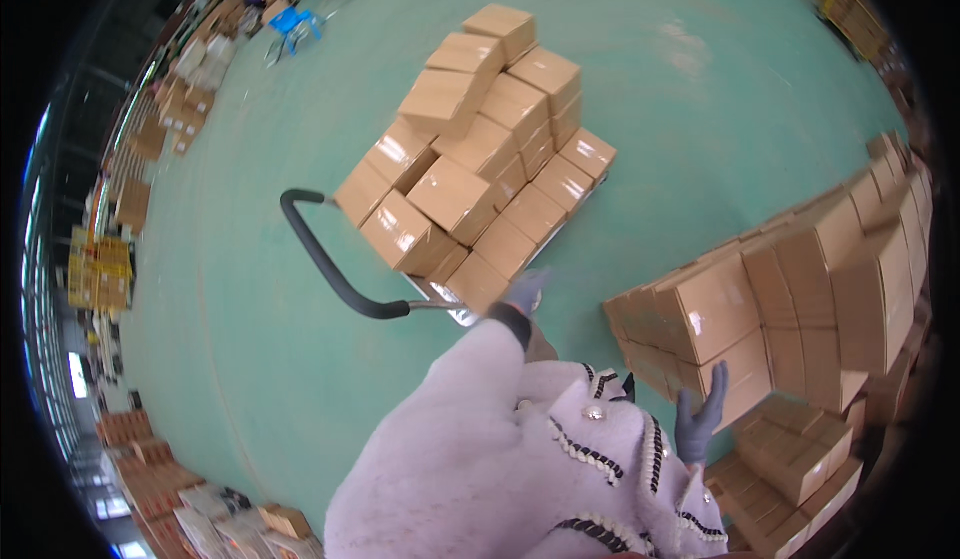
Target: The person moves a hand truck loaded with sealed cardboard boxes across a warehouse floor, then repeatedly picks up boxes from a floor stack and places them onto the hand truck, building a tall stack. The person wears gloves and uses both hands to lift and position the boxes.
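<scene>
My left hand, in a grey glove and blurred, reaches to the near corner of a loaded platform trolley. It is beside a cardboard box there; whether it touches the box, and how its fingers are set, is unclear. My right hand, also gloved in grey, has its thumb and fingers spread and holds nothing. Just in front of it stands a stack of cardboard boxes; contact with it cannot be made out. Closed, taped boxes are piled in uneven tiers on the trolley, whose black padded handle points left.
Low cardboard boxes lie to the right of my right hand. Green floor surrounds the trolley. A blue chair, more cartons and a yellow cage line the far left. Another yellow cage stands at the upper right.
</scene>
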Motion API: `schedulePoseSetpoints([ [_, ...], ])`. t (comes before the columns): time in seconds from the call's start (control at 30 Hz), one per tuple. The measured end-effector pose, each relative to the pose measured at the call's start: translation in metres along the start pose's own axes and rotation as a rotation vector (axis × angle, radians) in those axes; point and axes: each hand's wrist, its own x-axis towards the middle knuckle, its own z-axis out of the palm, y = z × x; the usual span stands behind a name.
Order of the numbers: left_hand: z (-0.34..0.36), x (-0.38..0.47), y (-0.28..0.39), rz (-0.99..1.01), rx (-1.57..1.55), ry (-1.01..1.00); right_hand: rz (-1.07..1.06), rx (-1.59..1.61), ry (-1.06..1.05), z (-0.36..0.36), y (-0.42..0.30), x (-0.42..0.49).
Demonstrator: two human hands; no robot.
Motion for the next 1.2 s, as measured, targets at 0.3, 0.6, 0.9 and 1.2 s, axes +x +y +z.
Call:
schedulePoseSetpoints([
  [0.3, -0.166, -0.064, -0.04, -0.166, -0.694, 0.829, 0.096, 0.369, -0.608, 0.18, -0.057, 0.13],
  [0.6, -0.341, -0.004, 0.038, -0.269, -0.292, 1.479, 0.963, 1.063, -0.893, 0.446, -0.094, 0.225],
  [0.9, -0.395, -0.001, -0.047, -0.157, -0.897, 0.875, 0.996, 1.202, -0.825, 0.569, -0.203, 0.253],
  [1.2, -0.392, 0.003, -0.022, -0.226, -1.0, 0.886, 0.757, 0.92, -0.872, 0.572, -0.229, 0.266],
])
